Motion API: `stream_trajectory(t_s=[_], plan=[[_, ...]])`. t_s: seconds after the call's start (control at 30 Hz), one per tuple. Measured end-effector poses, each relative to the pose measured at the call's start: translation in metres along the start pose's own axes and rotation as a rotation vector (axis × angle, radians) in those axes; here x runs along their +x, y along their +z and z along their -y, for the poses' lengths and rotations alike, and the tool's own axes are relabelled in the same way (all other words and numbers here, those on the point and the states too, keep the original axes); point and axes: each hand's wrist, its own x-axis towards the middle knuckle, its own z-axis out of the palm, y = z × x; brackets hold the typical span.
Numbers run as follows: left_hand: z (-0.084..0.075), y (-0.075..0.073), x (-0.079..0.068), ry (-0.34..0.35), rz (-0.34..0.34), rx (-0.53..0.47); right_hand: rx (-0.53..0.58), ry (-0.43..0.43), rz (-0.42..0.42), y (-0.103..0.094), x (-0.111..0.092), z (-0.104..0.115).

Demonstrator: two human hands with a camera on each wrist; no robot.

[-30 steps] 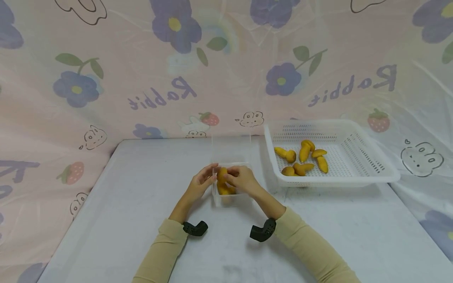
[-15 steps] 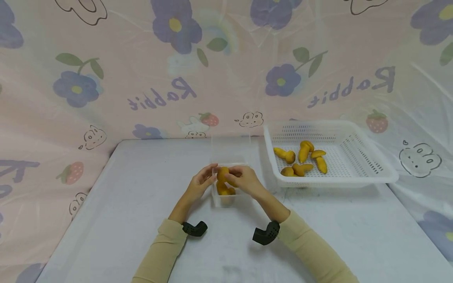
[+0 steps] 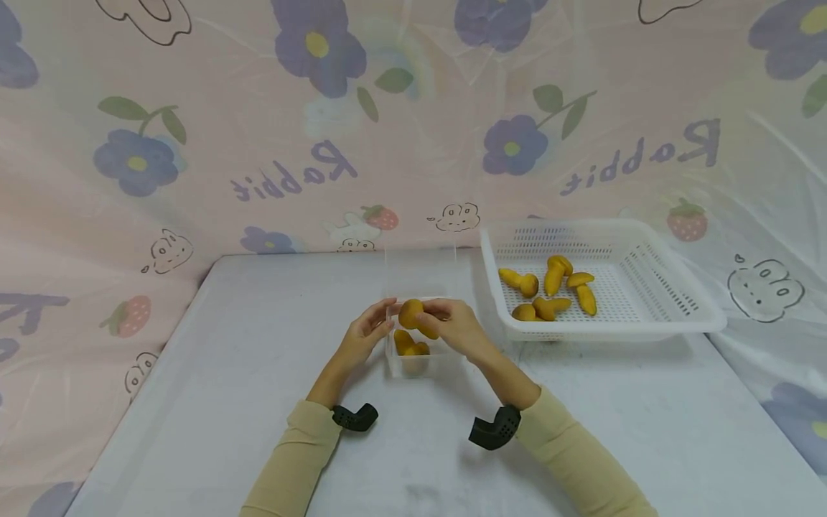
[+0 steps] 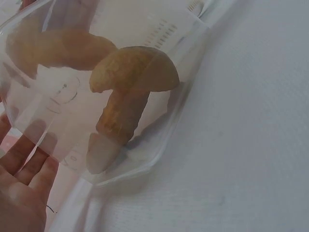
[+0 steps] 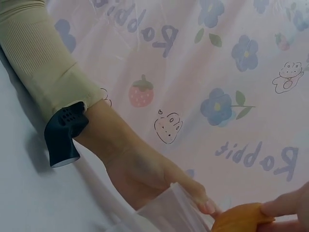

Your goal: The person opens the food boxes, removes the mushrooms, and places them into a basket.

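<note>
A clear plastic box (image 3: 408, 368), its lid raised at the back, stands on the table with yellow-brown mushrooms (image 3: 408, 346) lying in it. Over the box's back part, my right hand (image 3: 457, 332) pinches another mushroom (image 3: 411, 314) between thumb and fingers, its rounded cap toward the left. My left hand (image 3: 363, 342) rests at the box's left side, fingers loosely extended. In the left wrist view its fingers (image 4: 30, 166) lie against the outside of the clear wall, through which a whole mushroom (image 4: 126, 79) shows. The right wrist view has the held mushroom (image 5: 241, 220) at its lower edge.
To the right is a white perforated basket (image 3: 614, 327) with several mushrooms (image 3: 555, 276) toward its left side. A white-covered table (image 3: 271, 323) spreads beneath, and a patterned curtain (image 3: 413, 158) hangs behind. Each wrist carries a black camera mount (image 3: 496, 428).
My right hand has drawn up and slightly right with the mushroom, turning its cap leftward and uncovering more of those in the box. The left hand stays in place.
</note>
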Motion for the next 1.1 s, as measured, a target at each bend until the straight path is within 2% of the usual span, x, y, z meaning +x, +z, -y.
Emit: stream_trajectory(t_s=[0.37,0.8,1.1], plan=[[-0.001,0.0,0.001,-0.012,0.004,-0.021,0.018,-0.026,-0.007,-0.009,-0.006,0.005],[-0.002,0.002,0.001,0.01,0.001,-0.029,0.13,0.073,-0.028,-0.035,-0.016,0.018],[-0.001,0.001,0.0,0.01,0.001,-0.026,0.155,0.069,-0.059,-0.05,-0.023,0.023]])
